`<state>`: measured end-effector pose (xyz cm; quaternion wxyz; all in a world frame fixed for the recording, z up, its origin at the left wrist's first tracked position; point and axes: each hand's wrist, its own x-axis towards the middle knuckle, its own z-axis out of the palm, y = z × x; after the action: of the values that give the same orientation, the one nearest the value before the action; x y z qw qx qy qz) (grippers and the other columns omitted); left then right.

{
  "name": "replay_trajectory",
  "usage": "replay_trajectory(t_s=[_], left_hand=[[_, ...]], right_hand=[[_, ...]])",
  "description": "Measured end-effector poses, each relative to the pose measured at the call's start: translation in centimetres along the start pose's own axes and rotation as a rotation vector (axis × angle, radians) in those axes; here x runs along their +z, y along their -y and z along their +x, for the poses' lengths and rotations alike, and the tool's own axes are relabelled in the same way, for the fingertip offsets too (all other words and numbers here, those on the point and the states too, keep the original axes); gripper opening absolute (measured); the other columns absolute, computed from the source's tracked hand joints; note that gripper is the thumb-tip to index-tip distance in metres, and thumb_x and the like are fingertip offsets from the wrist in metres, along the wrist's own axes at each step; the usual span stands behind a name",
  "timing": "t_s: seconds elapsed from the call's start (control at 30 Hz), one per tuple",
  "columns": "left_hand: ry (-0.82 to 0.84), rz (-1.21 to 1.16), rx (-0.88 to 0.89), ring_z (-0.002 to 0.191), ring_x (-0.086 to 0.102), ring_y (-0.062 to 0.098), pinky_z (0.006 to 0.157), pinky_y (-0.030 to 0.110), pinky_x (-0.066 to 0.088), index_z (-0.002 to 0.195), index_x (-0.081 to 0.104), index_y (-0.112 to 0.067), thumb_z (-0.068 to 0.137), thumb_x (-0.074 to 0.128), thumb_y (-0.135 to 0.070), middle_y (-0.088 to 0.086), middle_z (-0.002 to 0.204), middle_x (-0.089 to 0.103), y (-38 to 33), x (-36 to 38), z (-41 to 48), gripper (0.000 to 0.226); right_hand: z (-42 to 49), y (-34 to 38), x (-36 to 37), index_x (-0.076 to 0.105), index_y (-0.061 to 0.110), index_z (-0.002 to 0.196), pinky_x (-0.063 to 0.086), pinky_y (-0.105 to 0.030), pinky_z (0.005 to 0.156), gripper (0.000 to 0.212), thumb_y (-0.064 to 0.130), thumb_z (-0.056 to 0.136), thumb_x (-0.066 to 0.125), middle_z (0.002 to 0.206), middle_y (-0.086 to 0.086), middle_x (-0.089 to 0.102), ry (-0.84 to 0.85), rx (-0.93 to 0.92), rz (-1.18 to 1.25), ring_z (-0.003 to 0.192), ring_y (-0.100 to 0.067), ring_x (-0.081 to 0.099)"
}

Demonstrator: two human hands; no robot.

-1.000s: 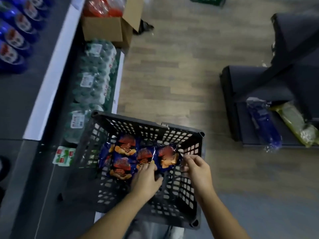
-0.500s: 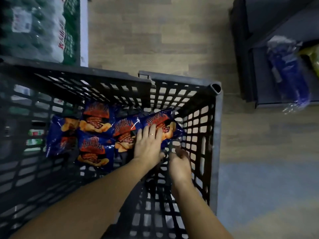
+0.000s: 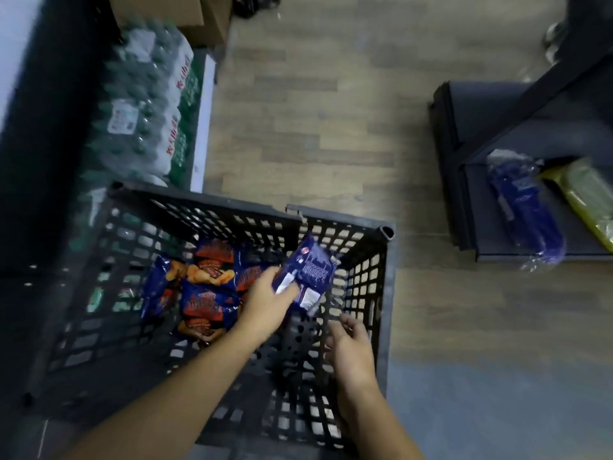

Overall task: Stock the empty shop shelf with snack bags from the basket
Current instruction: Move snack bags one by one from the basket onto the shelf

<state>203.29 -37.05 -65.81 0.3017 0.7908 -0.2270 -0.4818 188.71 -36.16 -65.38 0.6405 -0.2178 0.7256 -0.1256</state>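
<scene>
1. Head view: half a second ago both hands were down among the packs. Now the left hand (image 3: 265,303) has raised one snack bag (image 3: 306,275) off the pile, and the right hand (image 3: 351,350) has drawn back toward the near right wall of the basket (image 3: 386,293).
2. The left hand pinches the raised bag by its lower edge. The right hand is empty with loosely curled fingers, just apart from the bag.
3. The raised bag hangs over the right side of the basket. The remaining bags (image 3: 202,293) lie on its floor, left of centre. The shelf (image 3: 481,104) stands well apart to the right, carrying a blue pack (image 3: 524,210) and a yellow pack (image 3: 587,200).
4. The bag is probably light and air-puffed, with slick film and crushable contents. A sealed edge or a loose hold across both faces suits it best.
5. Its back is dark blue with white panels and pale print. The bags in the basket show orange-red fronts.
</scene>
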Motion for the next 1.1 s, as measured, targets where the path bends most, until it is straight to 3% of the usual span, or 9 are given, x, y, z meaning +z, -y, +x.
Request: replay_trajectory(t_s=[0.2,0.37,0.47,0.57,0.63,0.8,0.87,0.97,1.1], left_hand=[[0.002,-0.471,-0.068,0.093,0.074,0.026,0.071,0.039,0.061,0.115,0.067,-0.013,0.098,0.055,-0.005,0.009,0.103,0.077,-5.1,-7.3,-9.5,0.022],[-0.134,-0.616,0.016,0.081,0.075,0.025,0.060,0.040,0.062,0.110,0.068,-0.006,0.099,0.049,-0.001,0.015,0.097,0.077,-9.8,-14.4,-17.6,0.022],[-0.231,-0.638,0.117,0.085,0.075,0.026,0.067,0.042,0.062,0.110,0.069,-0.008,0.091,0.066,-0.014,0.017,0.103,0.076,-11.3,-18.3,-22.9,0.020],[-0.341,-0.609,0.202,0.096,0.074,0.028,0.083,0.046,0.059,0.116,0.067,-0.013,0.059,0.085,-0.050,0.010,0.108,0.077,-12.6,-22.3,-28.6,0.070],[-0.458,-0.577,0.263,0.102,0.073,0.027,0.090,0.044,0.055,0.118,0.067,-0.015,0.049,0.090,-0.059,0.006,0.111,0.076,-13.1,-24.8,-32.1,0.085],[-0.742,-0.633,0.325,0.090,0.074,0.020,0.069,0.023,0.055,0.111,0.069,-0.011,0.080,0.080,-0.018,0.006,0.102,0.078,-12.0,-30.3,-40.8,0.034],[-0.852,-0.637,0.357,0.093,0.074,0.021,0.075,0.026,0.056,0.111,0.070,-0.011,0.082,0.079,-0.013,0.005,0.104,0.078,-10.8,-31.8,-44.7,0.030],[-1.047,-0.649,0.389,0.097,0.074,0.022,0.081,0.030,0.054,0.109,0.071,-0.013,0.081,0.079,-0.012,0.002,0.104,0.078,-8.6,-33.5,-50.7,0.029],[-1.229,-0.681,0.447,0.097,0.074,0.016,0.077,0.021,0.055,0.111,0.071,-0.017,0.086,0.070,-0.012,-0.001,0.105,0.078,-5.3,-34.7,-59.0,0.026]], right_hand=[[-6.8,7.3,0.4,0.062,0.023,0.128,0.050,-0.047,0.105,0.042,0.044,0.092,0.067,0.122,-0.002,0.071,0.254,-0.199,0.021,0.112,-0.020,0.068],[-15.0,13.0,2.6,0.066,0.006,0.123,0.052,-0.051,0.101,0.042,0.029,0.089,0.072,0.114,-0.011,0.075,0.584,-0.358,-0.013,0.107,-0.029,0.071],[-20.2,15.0,4.6,0.065,0.002,0.118,0.054,-0.054,0.097,0.030,0.017,0.092,0.069,0.109,-0.016,0.076,0.727,-0.455,-0.064,0.104,-0.037,0.071],[-26.0,15.8,7.4,0.067,0.006,0.113,0.055,-0.055,0.092,0.022,0.012,0.092,0.070,0.107,-0.018,0.076,0.843,-0.509,-0.131,0.102,-0.041,0.071],[-30.1,15.8,9.5,0.068,0.006,0.112,0.055,-0.056,0.094,0.023,0.012,0.090,0.072,0.106,-0.019,0.076,0.938,-0.529,-0.166,0.101,-0.042,0.071],[-40.1,14.3,13.6,0.070,0.005,0.109,0.058,-0.051,0.079,0.022,0.014,0.089,0.074,0.106,-0.025,0.074,1.186,-0.607,-0.303,0.088,-0.038,0.071],[-44.1,13.2,14.7,0.070,0.004,0.110,0.059,-0.046,0.075,0.021,0.011,0.090,0.071,0.105,-0.024,0.074,1.285,-0.615,-0.333,0.087,-0.036,0.072],[-50.2,10.2,15.9,0.071,0.004,0.111,0.059,-0.048,0.087,0.021,0.011,0.090,0.069,0.106,-0.019,0.076,1.446,-0.649,-0.364,0.097,-0.036,0.073],[-57.6,4.5,17.0,0.073,0.008,0.115,0.051,-0.049,0.100,0.029,0.020,0.089,0.072,0.115,-0.014,0.075,1.631,-0.595,-0.452,0.110,-0.034,0.070]])
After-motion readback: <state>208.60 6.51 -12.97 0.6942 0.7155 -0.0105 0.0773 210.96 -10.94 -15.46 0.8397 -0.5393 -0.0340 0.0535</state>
